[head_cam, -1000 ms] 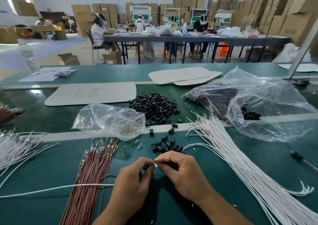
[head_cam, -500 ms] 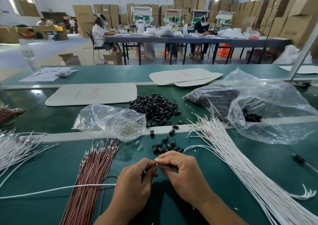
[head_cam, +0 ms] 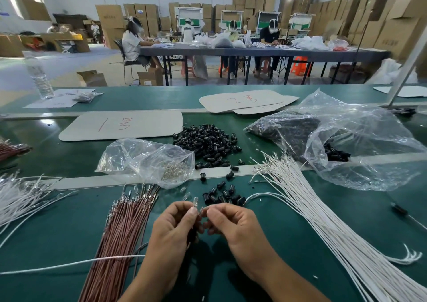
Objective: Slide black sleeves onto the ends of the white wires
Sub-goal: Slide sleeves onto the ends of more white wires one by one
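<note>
both hands are low in the middle, over the green table (head_cam: 288, 244). the left hand (head_cam: 173, 230) and the right hand (head_cam: 233, 225) are close, and their finger tips meet. the fingers of both are curled. each hand pinches a shiny bit (head_cam: 201, 209) held between them. it is too small to tell what it is. a dark thing (head_cam: 192, 233) shows under the left fingers; i cannot tell if it is a sleeve. one white wire (head_cam: 69, 264) lies across the table from the left edge and runs up to the left arm.

a small group of black sleeves (head_cam: 221, 195) lies on the table just past the finger tips. a big pile of sleeves (head_cam: 208, 142) sits farther back. a thick bunch of white wires (head_cam: 323, 214) fans out on the right, down to the bottom right corner. one wire from it loops over toward the right hand. another white bunch (head_cam: 20, 197) lies at the left edge.

red-brown wires (head_cam: 120, 237) lie just left of the left hand. behind them is a small clear bag (head_cam: 143, 156) with metal bits inside. a big clear bag (head_cam: 360, 140) on the right holds more black sleeves. a pale card (head_cam: 120, 126) with red marks lies farther back. a water bottle (head_cam: 39, 77) stands far left.
</note>
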`<state>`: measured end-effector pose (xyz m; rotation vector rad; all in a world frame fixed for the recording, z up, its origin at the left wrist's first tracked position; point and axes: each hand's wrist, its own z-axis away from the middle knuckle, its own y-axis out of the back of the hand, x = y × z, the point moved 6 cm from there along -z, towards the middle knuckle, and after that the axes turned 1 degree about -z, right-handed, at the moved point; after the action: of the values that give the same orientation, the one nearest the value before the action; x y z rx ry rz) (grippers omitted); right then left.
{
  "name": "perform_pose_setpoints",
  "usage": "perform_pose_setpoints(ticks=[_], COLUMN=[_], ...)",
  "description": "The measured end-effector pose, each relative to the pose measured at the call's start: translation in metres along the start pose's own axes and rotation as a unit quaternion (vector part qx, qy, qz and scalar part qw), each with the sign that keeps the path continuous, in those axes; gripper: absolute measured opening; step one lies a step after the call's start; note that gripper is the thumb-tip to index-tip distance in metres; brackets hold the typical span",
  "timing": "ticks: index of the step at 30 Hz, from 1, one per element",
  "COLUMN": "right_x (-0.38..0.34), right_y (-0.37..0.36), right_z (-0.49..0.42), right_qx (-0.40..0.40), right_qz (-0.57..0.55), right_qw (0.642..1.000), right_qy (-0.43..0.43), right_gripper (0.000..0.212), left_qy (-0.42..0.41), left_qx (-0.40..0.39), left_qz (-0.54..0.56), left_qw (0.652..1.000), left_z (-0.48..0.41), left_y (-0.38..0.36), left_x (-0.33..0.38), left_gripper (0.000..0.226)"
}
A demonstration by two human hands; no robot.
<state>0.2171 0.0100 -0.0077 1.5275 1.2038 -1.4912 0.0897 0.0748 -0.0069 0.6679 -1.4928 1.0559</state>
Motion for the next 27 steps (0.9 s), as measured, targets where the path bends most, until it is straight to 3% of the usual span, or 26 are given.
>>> perform_pose_setpoints(ticks=[6,11,14,27], right_x=[0.0049,0.0065,0.0069,0.0022], right_y=[-0.0011,-0.0007,-0.0004,-0.0043], right_z=[-0.0021,-0.0031,-0.0027,0.0007], right_qx=[0.0,0.007,0.008,0.002], right_qz=[0.004,0.006,0.014,0.038], right_qw=[1.0,1.0,1.0,0.999], right_qy=[0.018,0.021,0.016,0.026], right_gripper=[0.008,0.014,0.015,0.005], left_qy=[0.011,0.006,0.008,0.011], left_qx=[-0.018,-0.028,-0.033,-0.027], left_qz=[0.027,0.037,0.045,0.048], left_qw=[0.999,0.999,0.998,0.998], left_z=[0.0015,0.004,0.0042,0.0029], left_y=[-0.0046,-0.0082,-0.0091,-0.0057], left_x=[-0.0012,-0.0011,-0.0012,-0.0017], left_gripper=[0.018,0.003,0.014,0.015])
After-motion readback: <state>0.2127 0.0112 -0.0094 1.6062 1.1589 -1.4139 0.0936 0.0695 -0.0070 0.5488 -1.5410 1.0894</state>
